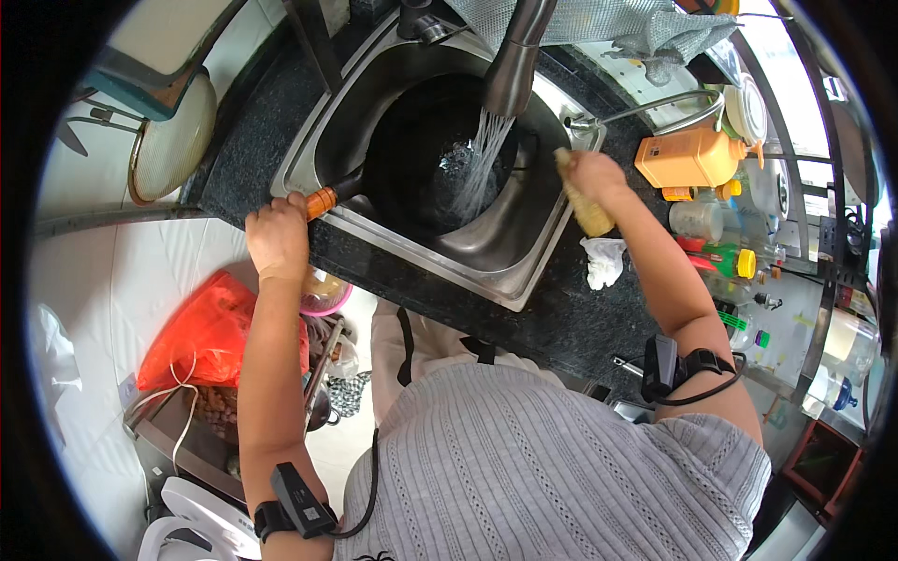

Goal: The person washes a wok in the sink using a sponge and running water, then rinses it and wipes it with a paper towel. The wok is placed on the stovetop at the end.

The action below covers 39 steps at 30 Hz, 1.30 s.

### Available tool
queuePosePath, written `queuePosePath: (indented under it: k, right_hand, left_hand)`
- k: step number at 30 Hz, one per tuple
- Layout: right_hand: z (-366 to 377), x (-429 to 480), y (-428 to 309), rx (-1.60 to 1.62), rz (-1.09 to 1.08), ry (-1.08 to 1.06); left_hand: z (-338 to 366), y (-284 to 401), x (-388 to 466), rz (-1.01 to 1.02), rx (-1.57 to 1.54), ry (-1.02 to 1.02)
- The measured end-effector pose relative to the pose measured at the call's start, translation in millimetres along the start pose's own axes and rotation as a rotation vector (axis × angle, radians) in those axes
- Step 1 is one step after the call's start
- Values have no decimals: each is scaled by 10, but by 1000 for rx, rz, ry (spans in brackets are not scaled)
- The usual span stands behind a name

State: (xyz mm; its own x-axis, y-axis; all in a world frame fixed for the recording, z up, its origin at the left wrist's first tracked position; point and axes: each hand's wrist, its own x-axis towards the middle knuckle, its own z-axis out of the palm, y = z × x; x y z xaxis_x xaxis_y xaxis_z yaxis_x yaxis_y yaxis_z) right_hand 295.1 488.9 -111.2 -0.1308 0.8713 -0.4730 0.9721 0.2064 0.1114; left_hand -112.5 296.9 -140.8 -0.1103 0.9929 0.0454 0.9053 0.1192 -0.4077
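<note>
My left hand (278, 235) is closed around the orange wooden handle (321, 203) of a dark wok (414, 161), which sits inside a stainless steel sink (505, 298). Water streams from a metal faucet head (510, 80) into the wok, where some water has pooled. At the sink's right edge, my right hand (596, 179) grips a yellowish, elongated scrubber (589, 210), probably a loofah. Just below it, a crumpled white cloth or tissue (603, 263) lies on the dark stone counter (449, 294).
An orange pump bottle (691, 156), a clear jar (694, 221) and several bottles stand along the right. A mesh strainer (175, 137) hangs at the upper left. A red plastic bag (203, 333) is below the counter at left. Silvery sheeting (589, 24) lies behind the faucet.
</note>
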Motion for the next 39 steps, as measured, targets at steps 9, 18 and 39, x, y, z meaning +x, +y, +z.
queuePosePath:
  k: [9, 18, 39]
  right_hand:
    - [178, 286, 343, -187, -75, 155]
    - [664, -1413, -481, -97, -538, -215]
    - [1105, 729, -1341, 2364, 129, -401]
  left_hand:
    - [-5, 6, -18, 36, 71, 14]
    - [-7, -20, -46, 34, 26, 47]
    - [28, -26, -39, 44, 79, 42]
